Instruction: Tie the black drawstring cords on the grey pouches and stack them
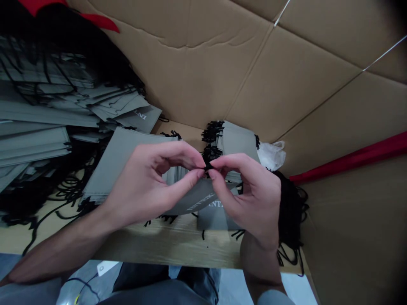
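Observation:
My left hand (148, 184) and my right hand (251, 192) meet fingertip to fingertip at the middle of the view. Both pinch a short black cord (207, 165) between thumb and forefinger; whether it is knotted I cannot make out. Below the fingers hangs a grey pouch (190, 198) with white lettering, apparently joined to that cord. Another lettered grey pouch (213, 218) lies flat on the table under it. Just behind my hands is a stack of grey pouches (240, 137) with black cord ends sticking out.
A large heap of grey pouches (34, 144) with tangled black cords fills the left. More stacked pouches (117, 156) lie beside my left hand. Cardboard walls (197, 63) enclose the back and right. A clear plastic bag (272, 154) and a bundle of black cords (291, 216) sit at right.

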`<control>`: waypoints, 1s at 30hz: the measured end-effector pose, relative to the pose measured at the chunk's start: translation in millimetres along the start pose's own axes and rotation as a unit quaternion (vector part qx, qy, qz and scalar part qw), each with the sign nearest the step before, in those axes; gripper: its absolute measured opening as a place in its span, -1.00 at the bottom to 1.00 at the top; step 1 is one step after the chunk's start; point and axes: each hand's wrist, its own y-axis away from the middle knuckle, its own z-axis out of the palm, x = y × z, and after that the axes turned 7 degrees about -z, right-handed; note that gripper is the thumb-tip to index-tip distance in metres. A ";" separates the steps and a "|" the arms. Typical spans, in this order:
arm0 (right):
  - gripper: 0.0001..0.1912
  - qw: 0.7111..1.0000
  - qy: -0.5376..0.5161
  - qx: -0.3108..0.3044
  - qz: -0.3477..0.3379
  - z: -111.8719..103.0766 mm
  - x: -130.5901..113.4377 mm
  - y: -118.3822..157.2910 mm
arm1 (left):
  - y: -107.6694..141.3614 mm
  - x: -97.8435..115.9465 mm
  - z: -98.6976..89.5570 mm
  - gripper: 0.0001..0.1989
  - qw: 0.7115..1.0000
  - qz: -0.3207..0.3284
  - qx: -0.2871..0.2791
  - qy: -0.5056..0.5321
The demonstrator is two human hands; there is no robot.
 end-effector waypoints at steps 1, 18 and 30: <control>-0.78 1.000 -0.009 0.000 0.002 -0.5 0.3 0.7 | 0.0 -0.2 -0.6 -0.91 1.000 0.013 -0.001 -0.012; -0.75 0.997 -0.063 -0.044 0.031 -6.9 4.5 3.9 | 0.1 -12.3 -15.5 -0.90 0.929 0.290 -0.006 -0.231; -0.77 0.999 -0.018 -0.028 0.010 -0.8 5.6 4.2 | 1.0 -27.4 -8.3 -0.89 0.888 0.352 0.043 -0.292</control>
